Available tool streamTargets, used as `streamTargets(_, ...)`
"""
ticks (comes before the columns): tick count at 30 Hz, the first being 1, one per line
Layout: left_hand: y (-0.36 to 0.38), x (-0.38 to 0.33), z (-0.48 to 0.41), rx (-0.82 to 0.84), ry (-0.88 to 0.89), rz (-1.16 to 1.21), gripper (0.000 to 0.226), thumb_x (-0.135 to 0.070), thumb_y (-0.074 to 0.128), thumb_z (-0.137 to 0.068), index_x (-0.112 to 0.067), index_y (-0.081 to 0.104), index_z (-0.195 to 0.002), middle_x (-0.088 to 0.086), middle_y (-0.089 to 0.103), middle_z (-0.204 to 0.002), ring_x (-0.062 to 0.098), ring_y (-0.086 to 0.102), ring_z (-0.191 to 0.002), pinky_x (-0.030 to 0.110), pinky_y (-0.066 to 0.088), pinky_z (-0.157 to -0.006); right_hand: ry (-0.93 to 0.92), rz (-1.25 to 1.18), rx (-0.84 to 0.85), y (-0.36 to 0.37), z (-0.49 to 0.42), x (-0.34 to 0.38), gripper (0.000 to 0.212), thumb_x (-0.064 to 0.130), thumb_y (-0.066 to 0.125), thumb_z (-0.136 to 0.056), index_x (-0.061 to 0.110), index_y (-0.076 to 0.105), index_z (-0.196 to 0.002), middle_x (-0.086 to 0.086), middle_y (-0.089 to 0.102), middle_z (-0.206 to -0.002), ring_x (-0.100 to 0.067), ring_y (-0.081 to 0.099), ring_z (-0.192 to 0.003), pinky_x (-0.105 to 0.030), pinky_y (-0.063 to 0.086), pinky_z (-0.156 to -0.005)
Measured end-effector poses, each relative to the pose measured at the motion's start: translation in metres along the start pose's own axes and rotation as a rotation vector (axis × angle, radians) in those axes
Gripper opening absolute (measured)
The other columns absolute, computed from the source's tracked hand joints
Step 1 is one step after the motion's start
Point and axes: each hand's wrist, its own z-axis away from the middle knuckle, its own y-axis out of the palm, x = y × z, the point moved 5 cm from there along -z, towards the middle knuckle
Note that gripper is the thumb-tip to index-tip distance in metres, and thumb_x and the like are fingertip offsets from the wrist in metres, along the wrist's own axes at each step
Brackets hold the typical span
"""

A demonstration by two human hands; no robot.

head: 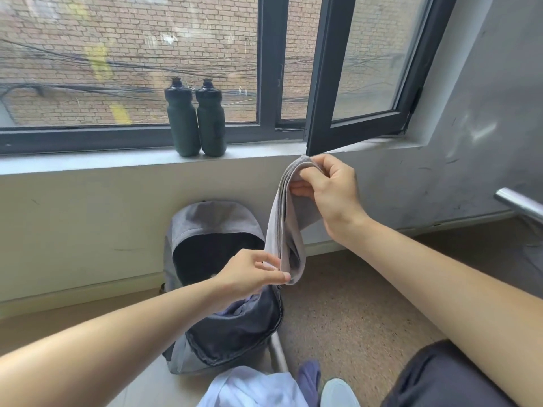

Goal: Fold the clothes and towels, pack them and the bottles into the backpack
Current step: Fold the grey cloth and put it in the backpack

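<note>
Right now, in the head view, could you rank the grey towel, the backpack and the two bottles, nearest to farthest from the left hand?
1. The grey towel: the left hand pinches its lower end.
2. The backpack: open on the floor, just below that hand.
3. The left bottle and right bottle: up on the windowsill, side by side, too close to call.

The inside of the backpack (pixel 205 218) is too dark to make out. The left hand (pixel 249 274) and its forearm cover part of the opening, and only a strip of purple cloth (pixel 235 308) shows under the wrist. How many layers the folded grey towel (pixel 289 230) has cannot be told. At the bottom edge, a pale cloth (pixel 252 389), a dark blue cloth (pixel 310 377) and a pale rounded thing (pixel 338 393) are cut off. A metal bar (pixel 520 202) runs out at the right edge.
</note>
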Motion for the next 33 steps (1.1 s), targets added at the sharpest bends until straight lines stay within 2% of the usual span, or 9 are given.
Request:
streamTargets(3,-0.008,-0.002,-0.002,-0.121,0.095,-0.042,0.006,-0.031,0.088,-0.077,-0.029,0.082,-0.077,-0.010,0.079,-0.081,0.008,0.075,-0.084,0.045,0.061,-0.090,-0.021,-0.020,-0.054,-0.001,0.000,0.003,0.010,0.000,0.059,-0.095,-0.003,0.067,-0.098,-0.015,0.074,-0.089,-0.024,0.075,-0.080,-0.031,0.063,-0.071)
streamTargets(10,-0.009,-0.005,-0.003,-0.179,0.142,-0.155,0.021,-0.044,0.093,-0.066,-0.030,0.078,-0.073,-0.011,0.072,-0.084,0.006,0.065,-0.072,0.022,0.050,-0.063,-0.016,-0.078,-0.125,-0.002,0.000,0.002,0.011,0.002,0.062,-0.096,-0.005,0.066,-0.103,-0.019,0.074,-0.098,-0.025,0.076,-0.086,-0.026,0.061,-0.072)
streamTargets(13,-0.008,-0.007,-0.003,-0.173,0.128,-0.150,0.034,-0.040,0.088,-0.069,-0.019,0.065,-0.056,-0.008,0.067,-0.066,0.005,0.058,-0.060,0.023,0.045,-0.056,-0.029,-0.057,-0.151,-0.004,-0.003,0.001,0.010,0.003,0.063,-0.096,-0.004,0.065,-0.102,-0.019,0.074,-0.097,-0.023,0.076,-0.084,-0.030,0.063,-0.075)
streamTargets(17,-0.028,-0.007,-0.005,-0.288,0.084,0.001,0.023,-0.018,0.067,-0.071,-0.015,0.051,-0.055,0.011,0.068,-0.056,0.020,0.075,-0.065,0.045,0.062,-0.071,-0.074,0.115,-0.243,-0.019,-0.013,-0.006,0.010,0.008,0.059,-0.095,0.001,0.064,-0.100,-0.016,0.072,-0.095,-0.027,0.074,-0.088,-0.036,0.063,-0.079)
streamTargets(21,-0.045,-0.006,-0.005,-0.338,0.035,-0.056,0.028,0.002,0.062,-0.075,-0.012,0.047,-0.056,0.014,0.070,-0.056,0.019,0.072,-0.057,0.027,0.056,-0.052,-0.030,0.106,-0.276,-0.029,-0.019,-0.016,0.013,0.005,0.055,-0.096,-0.002,0.063,-0.102,-0.013,0.069,-0.088,-0.015,0.069,-0.074,-0.030,0.061,-0.072)
streamTargets(23,-0.045,0.000,-0.005,-0.238,-0.007,-0.239,0.024,-0.005,0.070,-0.068,-0.015,0.053,-0.055,0.005,0.070,-0.054,0.017,0.072,-0.058,0.029,0.058,-0.057,-0.004,0.054,-0.272,-0.029,-0.019,-0.018,0.013,0.004,0.053,-0.097,-0.003,0.064,-0.102,-0.012,0.069,-0.088,-0.011,0.068,-0.070,-0.025,0.060,-0.070)
streamTargets(26,-0.036,0.010,-0.002,-0.093,-0.082,-0.574,0.016,-0.029,0.078,-0.062,-0.019,0.065,-0.065,-0.008,0.072,-0.060,0.010,0.072,-0.063,0.030,0.058,-0.065,0.021,-0.034,-0.254,-0.028,-0.021,-0.019,0.012,0.004,0.053,-0.096,0.004,0.065,-0.094,-0.012,0.071,-0.085,-0.016,0.071,-0.073,-0.034,0.062,-0.075)
streamTargets(30,-0.027,-0.001,0.003,-0.257,0.001,-0.683,0.035,-0.052,0.079,-0.058,-0.026,0.063,-0.074,-0.013,0.067,-0.071,0.008,0.063,-0.074,0.026,0.040,-0.059,0.079,-0.244,-0.189,-0.023,-0.021,-0.014,0.023,-0.003,0.044,-0.096,0.006,0.061,-0.083,-0.009,0.071,-0.075,-0.022,0.071,-0.072,-0.034,0.059,-0.071)
streamTargets(33,-0.021,-0.007,0.006,-0.354,0.103,-0.693,0.043,-0.063,0.076,-0.060,-0.032,0.059,-0.085,-0.015,0.061,-0.082,0.011,0.061,-0.079,0.030,0.038,-0.062,0.125,-0.394,-0.153,-0.021,-0.021,-0.009,0.027,-0.007,0.039,-0.095,0.005,0.058,-0.079,-0.007,0.069,-0.066,-0.023,0.070,-0.068,-0.034,0.061,-0.069)
